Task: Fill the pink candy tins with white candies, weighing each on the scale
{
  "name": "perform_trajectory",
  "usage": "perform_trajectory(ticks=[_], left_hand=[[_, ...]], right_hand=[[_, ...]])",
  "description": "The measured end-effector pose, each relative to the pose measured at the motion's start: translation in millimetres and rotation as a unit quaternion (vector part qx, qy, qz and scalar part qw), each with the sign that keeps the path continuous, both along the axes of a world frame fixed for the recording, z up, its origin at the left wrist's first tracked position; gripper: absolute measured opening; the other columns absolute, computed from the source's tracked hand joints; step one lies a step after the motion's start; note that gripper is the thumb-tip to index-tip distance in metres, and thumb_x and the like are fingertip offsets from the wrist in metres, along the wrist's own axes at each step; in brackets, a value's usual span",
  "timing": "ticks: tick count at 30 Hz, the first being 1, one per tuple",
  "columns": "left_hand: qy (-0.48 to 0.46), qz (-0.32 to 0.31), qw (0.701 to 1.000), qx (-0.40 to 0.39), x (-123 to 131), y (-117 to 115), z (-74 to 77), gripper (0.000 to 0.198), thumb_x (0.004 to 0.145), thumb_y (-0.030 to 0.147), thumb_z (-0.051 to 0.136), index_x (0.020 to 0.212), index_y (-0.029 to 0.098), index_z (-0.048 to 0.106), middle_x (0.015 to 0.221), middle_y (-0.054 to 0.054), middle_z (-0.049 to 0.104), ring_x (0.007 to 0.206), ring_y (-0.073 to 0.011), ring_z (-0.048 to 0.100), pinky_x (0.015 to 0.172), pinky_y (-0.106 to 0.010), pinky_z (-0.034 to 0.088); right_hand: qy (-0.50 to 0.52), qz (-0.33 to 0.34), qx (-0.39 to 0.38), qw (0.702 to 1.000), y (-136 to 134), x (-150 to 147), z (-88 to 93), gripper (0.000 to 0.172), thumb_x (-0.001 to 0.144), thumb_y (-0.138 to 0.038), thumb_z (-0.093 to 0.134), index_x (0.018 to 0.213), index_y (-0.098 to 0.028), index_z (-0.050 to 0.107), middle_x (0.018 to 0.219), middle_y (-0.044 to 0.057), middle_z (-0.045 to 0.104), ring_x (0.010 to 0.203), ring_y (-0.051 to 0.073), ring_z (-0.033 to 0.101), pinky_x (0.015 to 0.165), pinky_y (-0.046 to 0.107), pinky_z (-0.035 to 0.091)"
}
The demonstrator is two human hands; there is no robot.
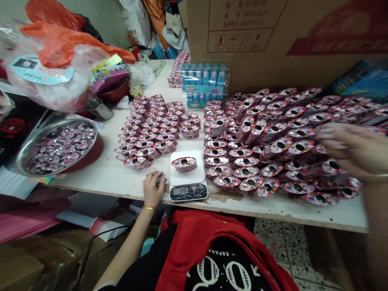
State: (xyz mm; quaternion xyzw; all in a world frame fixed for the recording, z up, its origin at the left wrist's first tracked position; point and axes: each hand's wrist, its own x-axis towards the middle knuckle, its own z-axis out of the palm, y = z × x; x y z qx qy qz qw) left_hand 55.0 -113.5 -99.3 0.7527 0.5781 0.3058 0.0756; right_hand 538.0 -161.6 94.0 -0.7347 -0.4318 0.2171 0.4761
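My left hand (154, 189) rests on the table edge beside a small white digital scale (189, 171), its fingers curled in. Whether anything is inside them is hidden. On the scale's plate lies one oval red-and-pink printed container (184, 163) with a dark round hole in its top; the display looks like 84.8. My right hand (353, 149), smeared by motion, is at the right over a crowd of the same oval containers (300, 147). What its fingers do cannot be made out. White bits lie on some of these containers. Left of the scale stand rows of similar containers (147, 137).
A metal bowl (98, 147) of small pink-and-silver caps (65, 145) stands at the left. Behind are a clear-wrapped pack of blue boxes (204, 83), a metal cup (100, 109), plastic bags (60, 44) and a large cardboard carton (242, 60). The table's front edge (273, 216) runs before me.
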Motion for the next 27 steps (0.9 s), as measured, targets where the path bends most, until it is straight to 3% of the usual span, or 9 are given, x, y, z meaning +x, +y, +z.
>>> perform_trajectory(ticks=[1, 3, 6, 10, 16, 19, 21, 23, 27], left_hand=[[-0.001, -0.001, 1.0, 0.0, -0.2, -0.4, -0.1, 0.026, 0.083, 0.031, 0.05, 0.103, 0.018, 0.06, 0.1, -0.01, 0.058, 0.096, -0.0214, 0.054, 0.084, -0.037, 0.043], [-0.004, -0.004, 1.0, 0.001, -0.5, -1.4, 0.0, 0.025, 0.083, 0.031, 0.05, 0.103, 0.018, 0.06, 0.101, -0.01, 0.058, 0.096, -0.0214, 0.054, 0.085, -0.037, 0.042], [-0.014, -0.007, 1.0, 0.004, -1.0, -3.1, 0.3, 0.025, 0.084, 0.031, 0.05, 0.102, 0.017, 0.06, 0.101, -0.01, 0.058, 0.096, -0.021, 0.054, 0.084, -0.036, 0.042], [-0.025, -0.004, 1.0, 0.005, -2.0, -4.4, 0.6, 0.024, 0.085, 0.032, 0.049, 0.101, 0.017, 0.06, 0.099, -0.009, 0.059, 0.094, -0.0203, 0.055, 0.083, -0.035, 0.042], [-0.04, -0.01, 0.999, 0.009, -2.9, -4.8, 0.8, 0.02, 0.085, 0.031, 0.05, 0.097, 0.018, 0.061, 0.096, -0.007, 0.059, 0.092, -0.0191, 0.055, 0.082, -0.034, 0.042], [-0.047, -0.008, 0.999, 0.009, -2.6, -5.0, 0.5, 0.02, 0.085, 0.031, 0.05, 0.096, 0.019, 0.061, 0.096, -0.007, 0.059, 0.092, -0.0188, 0.055, 0.082, -0.033, 0.041], [-0.049, -0.004, 0.999, 0.006, -2.3, -5.3, 0.4, 0.02, 0.086, 0.032, 0.05, 0.096, 0.019, 0.061, 0.095, -0.007, 0.06, 0.092, -0.0191, 0.055, 0.082, -0.033, 0.041], [-0.051, 0.0, 0.999, 0.001, -2.0, -5.7, 0.6, 0.02, 0.086, 0.032, 0.049, 0.095, 0.018, 0.061, 0.095, -0.007, 0.06, 0.093, -0.0195, 0.055, 0.082, -0.034, 0.041], [-0.057, 0.001, 0.998, -0.004, -0.9, -6.4, 1.8, 0.02, 0.086, 0.031, 0.049, 0.093, 0.018, 0.062, 0.095, -0.007, 0.06, 0.092, -0.0193, 0.055, 0.082, -0.034, 0.04]], right_hand=[[0.075, 0.047, -0.025, 0.996, 8.8, -22.9, -3.6, 0.016, 0.081, -0.032, 0.062, 0.078, -0.017, 0.062, 0.073, 0.007, 0.059, 0.058, 0.008, 0.054, 0.054, 0.025, 0.04], [0.209, 0.187, -0.077, 0.957, 28.8, -80.6, -12.6, 0.017, 0.077, -0.031, 0.066, 0.086, -0.017, 0.063, 0.068, 0.001, 0.056, 0.051, 0.006, 0.046, 0.05, 0.023, 0.034], [0.137, 0.363, -0.103, 0.916, 57.6, -166.6, -25.4, 0.014, 0.08, -0.028, 0.059, 0.082, -0.014, 0.062, 0.058, -0.003, 0.049, 0.049, 0.006, 0.039, 0.05, 0.021, 0.03], [-0.035, 0.455, -0.126, 0.881, 80.5, -228.3, -34.5, 0.009, 0.08, -0.015, 0.055, 0.078, -0.012, 0.064, 0.063, -0.001, 0.055, 0.058, 0.008, 0.044, 0.059, 0.021, 0.033], [-0.182, 0.472, -0.183, 0.843, 87.8, -245.0, -37.4, 0.017, 0.081, -0.013, 0.055, 0.094, -0.012, 0.066, 0.075, 0.005, 0.061, 0.065, 0.012, 0.049, 0.063, 0.022, 0.035], [-0.175, 0.465, -0.172, 0.851, 88.1, -244.1, -38.3, 0.017, 0.08, -0.012, 0.055, 0.094, -0.013, 0.066, 0.077, 0.005, 0.062, 0.069, 0.013, 0.051, 0.065, 0.023, 0.036], [-0.114, 0.448, -0.158, 0.873, 87.6, -239.6, -38.0, 0.012, 0.079, -0.012, 0.056, 0.088, -0.013, 0.065, 0.07, 0.003, 0.06, 0.063, 0.011, 0.049, 0.062, 0.023, 0.036], [0.022, 0.419, -0.16, 0.893, 85.5, -231.4, -37.1, 0.007, 0.08, -0.018, 0.056, 0.081, -0.014, 0.062, 0.062, -0.001, 0.054, 0.053, 0.008, 0.043, 0.053, 0.021, 0.033], [0.332, 0.308, -0.183, 0.872, 74.5, -207.4, -37.7, 0.015, 0.081, -0.03, 0.058, 0.081, -0.014, 0.06, 0.065, 0.0, 0.053, 0.048, 0.004, 0.04, 0.043, 0.017, 0.032]])
